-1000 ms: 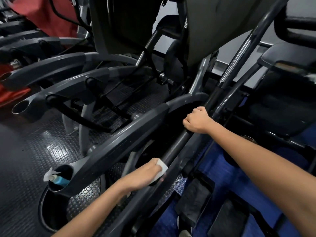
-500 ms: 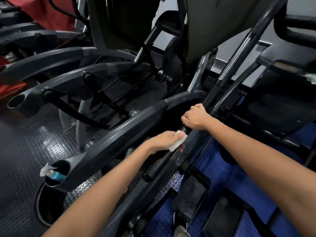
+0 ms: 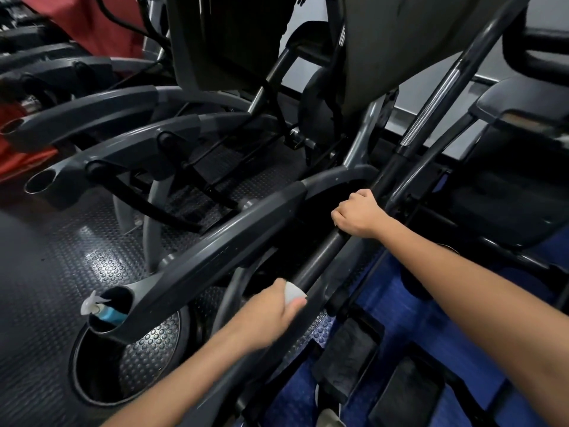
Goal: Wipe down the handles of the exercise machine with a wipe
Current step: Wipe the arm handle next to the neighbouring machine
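Observation:
A long black handle bar (image 3: 323, 260) of the exercise machine runs diagonally from lower left to upper right. My left hand (image 3: 271, 312) wraps a white wipe (image 3: 294, 291) around the lower stretch of this bar. Higher up the same bar, my right hand (image 3: 357, 215) grips it in a fist. Part of the wipe is hidden under my fingers.
A grey curved side rail (image 3: 221, 254) lies left of the bar, ending in a cup holder that holds a blue spray bottle (image 3: 103, 311). More machines stand to the left on studded black flooring (image 3: 46, 272). Black pedals (image 3: 348, 355) sit over blue flooring at lower right.
My left hand slid the wipe up the bar to just below my right hand, then back down toward the lower end. My right hand stayed gripping the bar.

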Motion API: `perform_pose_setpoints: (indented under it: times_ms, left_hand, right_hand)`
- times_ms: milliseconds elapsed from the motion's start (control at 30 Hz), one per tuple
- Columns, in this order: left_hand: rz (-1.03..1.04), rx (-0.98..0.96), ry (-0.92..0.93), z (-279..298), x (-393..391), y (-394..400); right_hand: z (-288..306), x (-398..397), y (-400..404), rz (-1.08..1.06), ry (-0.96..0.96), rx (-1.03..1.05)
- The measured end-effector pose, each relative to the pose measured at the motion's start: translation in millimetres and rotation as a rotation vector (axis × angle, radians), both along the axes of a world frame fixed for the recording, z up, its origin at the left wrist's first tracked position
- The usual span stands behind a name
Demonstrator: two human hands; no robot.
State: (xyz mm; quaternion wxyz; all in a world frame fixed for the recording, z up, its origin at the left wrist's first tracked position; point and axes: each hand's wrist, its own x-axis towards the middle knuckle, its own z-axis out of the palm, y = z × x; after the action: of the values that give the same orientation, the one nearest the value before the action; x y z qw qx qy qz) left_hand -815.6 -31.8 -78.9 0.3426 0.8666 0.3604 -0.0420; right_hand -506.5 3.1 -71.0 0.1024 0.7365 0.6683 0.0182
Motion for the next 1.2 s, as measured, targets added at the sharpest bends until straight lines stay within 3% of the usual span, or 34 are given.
perform_pose_setpoints:
  times_ms: [67, 167, 233, 333, 400, 600, 667, 733, 900, 1000, 1067, 1100, 1200]
  left_hand:
    - [-0.038, 0.221, 0.012, 9, 20, -7]
    - [-0.045, 0.248, 0.014, 15, 55, 3]
    - [-0.019, 0.069, -0.025, 17, 76, 18]
    - [0.068, -0.516, -0.194, 16, 94, 39]
    - [0.151, -0.79, -0.196, 13, 93, 45]
    - [0.178, -1.048, -0.168, 11, 35, 35]
    - [0.187, -1.012, -0.194, 12, 12, 24]
    - [0.171, -0.826, -0.213, 15, -3, 11]
    - [0.047, 0.126, 0.103, 20, 6, -15]
    - [-0.017, 0.399, 0.115, 18, 40, -16]
    - [-0.023, 0.412, 0.094, 14, 65, -5]
    - [-0.015, 0.332, 0.074, 12, 77, 4]
    - [0.014, -0.272, -0.13, 8, 94, 36]
  right_hand:
    - [-1, 1, 0, -0.004, 0.004, 0.0]
    - [0, 1, 1, -0.005, 0.009, 0.0]
    - [1, 1, 1, -0.008, 0.003, -0.003]
    - [1, 0, 1, -0.008, -0.002, -0.011]
    - [2, 0, 0, -0.012, 0.004, -0.025]
    - [1, 0, -1, -0.014, 0.002, 0.0]
    - [1, 1, -1, -0.024, 0.027, 0.013]
    - [3, 0, -2, -0.018, 0.024, 0.007]
    - [3, -2, -2, 0.01, -0.037, 0.002]
    - [0, 0, -1, 0.004, -0.044, 0.007]
    - [-1, -1, -1, -0.01, -0.03, 0.009]
    - [-1, -1, -1, -0.01, -0.031, 0.011]
    - [-1, 0, -1, 0.006, -0.059, 0.012]
